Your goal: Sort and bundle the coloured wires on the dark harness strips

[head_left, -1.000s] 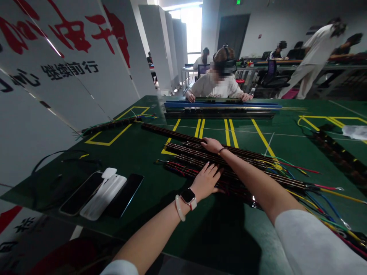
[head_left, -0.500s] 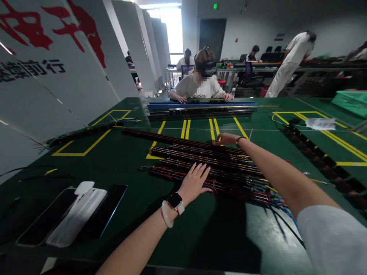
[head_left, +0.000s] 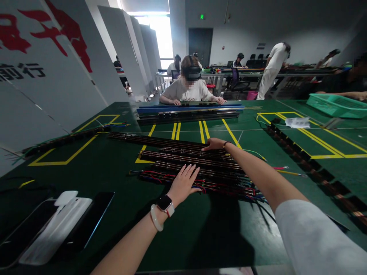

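Several long dark strips with coppery lines (head_left: 183,158) lie side by side on the green table. My left hand (head_left: 185,184) rests flat on the near strips, its fingers stretched out and thumb apart. Along the near strip runs a bundle of red and dark wires (head_left: 160,176). Farther back, my right hand (head_left: 215,144) bends its fingers over the farthest long dark strip (head_left: 155,139), gripping its edge; the fingertips are partly hidden. That strip reaches out to the left past the others. Loose wires spread from the strips' right ends, partly behind my right forearm.
Phones (head_left: 91,219) and a white case lie at left. Another dark strip (head_left: 312,168) runs along the right, with a green basket (head_left: 335,106) behind. Dark strip at far left (head_left: 65,139). Across the table, a person handles strips behind blue rails (head_left: 189,108).
The view has shifted, so the table and strips appear farther left and slightly lower. Both hands keep about the same places on the strips.
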`<state>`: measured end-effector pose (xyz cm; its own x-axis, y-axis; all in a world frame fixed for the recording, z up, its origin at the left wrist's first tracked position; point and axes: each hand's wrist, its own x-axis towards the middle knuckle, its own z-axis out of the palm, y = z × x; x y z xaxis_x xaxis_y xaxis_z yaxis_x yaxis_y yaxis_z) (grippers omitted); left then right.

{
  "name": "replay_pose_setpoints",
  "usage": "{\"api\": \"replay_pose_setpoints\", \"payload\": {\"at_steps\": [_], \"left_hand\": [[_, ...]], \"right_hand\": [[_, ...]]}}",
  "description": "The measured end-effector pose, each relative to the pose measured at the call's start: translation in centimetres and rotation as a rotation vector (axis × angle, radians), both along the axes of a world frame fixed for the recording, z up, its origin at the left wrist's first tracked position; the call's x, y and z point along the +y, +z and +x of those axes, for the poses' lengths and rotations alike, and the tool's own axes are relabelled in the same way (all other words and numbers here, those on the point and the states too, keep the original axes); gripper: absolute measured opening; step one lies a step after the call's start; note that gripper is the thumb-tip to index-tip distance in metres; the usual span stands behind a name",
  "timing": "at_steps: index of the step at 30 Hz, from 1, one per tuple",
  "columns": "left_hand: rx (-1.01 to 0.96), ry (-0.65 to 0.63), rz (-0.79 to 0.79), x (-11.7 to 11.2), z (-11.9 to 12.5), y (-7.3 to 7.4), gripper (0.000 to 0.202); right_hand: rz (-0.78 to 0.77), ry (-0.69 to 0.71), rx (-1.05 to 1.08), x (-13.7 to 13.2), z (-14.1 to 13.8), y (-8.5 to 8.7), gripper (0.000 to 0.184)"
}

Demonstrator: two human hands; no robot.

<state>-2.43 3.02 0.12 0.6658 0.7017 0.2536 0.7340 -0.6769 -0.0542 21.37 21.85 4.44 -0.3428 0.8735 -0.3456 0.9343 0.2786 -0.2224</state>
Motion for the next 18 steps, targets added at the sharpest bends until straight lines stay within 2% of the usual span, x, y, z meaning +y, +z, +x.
{"api": "replay_pose_setpoints", "payload": {"at_steps": [6,9,12,15,18], "left_hand": [[0.007,0.008,-0.008,0.0,0.1,0.1,0.080],[0.006,0.008,-0.006,0.0,0.1,0.1,0.081],[0.005,0.003,0.003,0.1,0.1,0.1,0.081],[0.007,0.000,0.005,0.1,0.0,0.0,0.081],[0.002,-0.004,0.010,0.1,0.0,-0.1,0.081]], "right_hand": [[0.124,0.006,0.020,-1.2,0.1,-0.6,0.073],[0.211,0.013,0.005,-1.7,0.0,0.0,0.070],[0.329,0.000,-0.030,-2.1,0.2,1.7,0.067],[0.453,0.002,-0.073,-3.1,1.1,4.4,0.065],[0.644,0.062,-0.190,-5.1,3.0,7.3,0.062]]}}
